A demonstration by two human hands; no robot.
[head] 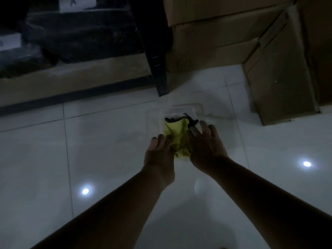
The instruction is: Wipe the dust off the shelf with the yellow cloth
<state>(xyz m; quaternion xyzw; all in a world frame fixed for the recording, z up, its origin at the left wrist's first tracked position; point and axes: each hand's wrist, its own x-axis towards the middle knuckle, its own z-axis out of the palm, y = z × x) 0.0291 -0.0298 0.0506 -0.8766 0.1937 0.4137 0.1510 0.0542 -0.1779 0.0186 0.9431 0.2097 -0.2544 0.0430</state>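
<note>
The yellow cloth (177,139) is bunched between both hands, just over a clear plastic container (181,110) that stands on the white tiled floor. My left hand (159,151) grips the cloth's left side. My right hand (206,146) covers its right side with fingers spread over the container's edge. A dark object (181,119) lies in the container behind the cloth. The shelf (75,76) is a low wooden board with a dark metal edge at upper left, and its black upright post (158,69) stands beyond the container.
Dark wrapped bundles (71,36) with white labels lie on the shelf. Cardboard boxes (224,33) are stacked at upper right, one leaning box (280,72) reaching the floor. The scene is dim, with two light reflections on the tiles.
</note>
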